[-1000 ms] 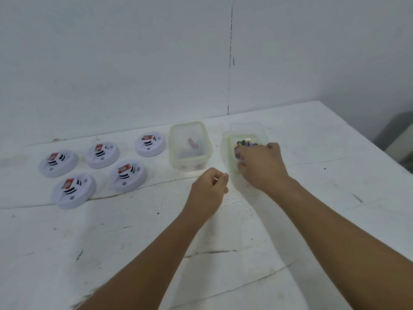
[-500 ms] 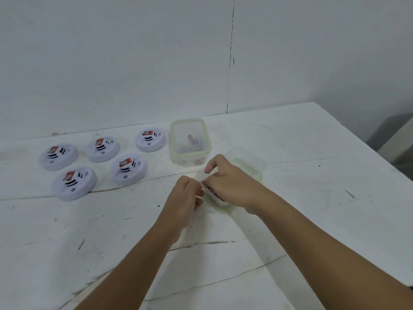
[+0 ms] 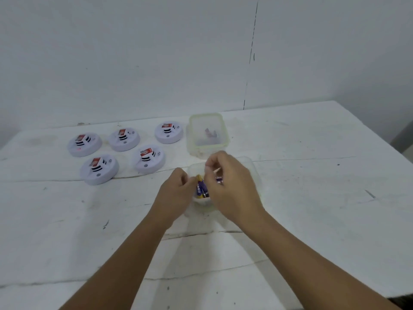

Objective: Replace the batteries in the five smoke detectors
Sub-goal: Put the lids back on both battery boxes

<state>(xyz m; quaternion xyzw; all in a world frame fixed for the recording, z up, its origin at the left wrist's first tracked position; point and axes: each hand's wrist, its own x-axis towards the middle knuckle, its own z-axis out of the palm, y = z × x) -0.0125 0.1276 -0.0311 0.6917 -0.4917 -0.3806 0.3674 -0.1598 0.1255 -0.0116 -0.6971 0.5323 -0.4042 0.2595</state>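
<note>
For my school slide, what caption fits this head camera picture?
Two hands, left and right, pick batteries from a clear box beside five smoke detectors.

Five smoke detectors (image 3: 85, 145) (image 3: 124, 139) (image 3: 169, 133) (image 3: 99, 169) (image 3: 149, 159), two clear plastic containers (image 3: 209, 134) (image 3: 254, 173), two hands (image 3: 176, 193) (image 3: 232, 189), one white table (image 3: 312, 186).

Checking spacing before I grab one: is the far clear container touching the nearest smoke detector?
Apart. The head view shows bare table between the far container and the smoke detector.
</note>
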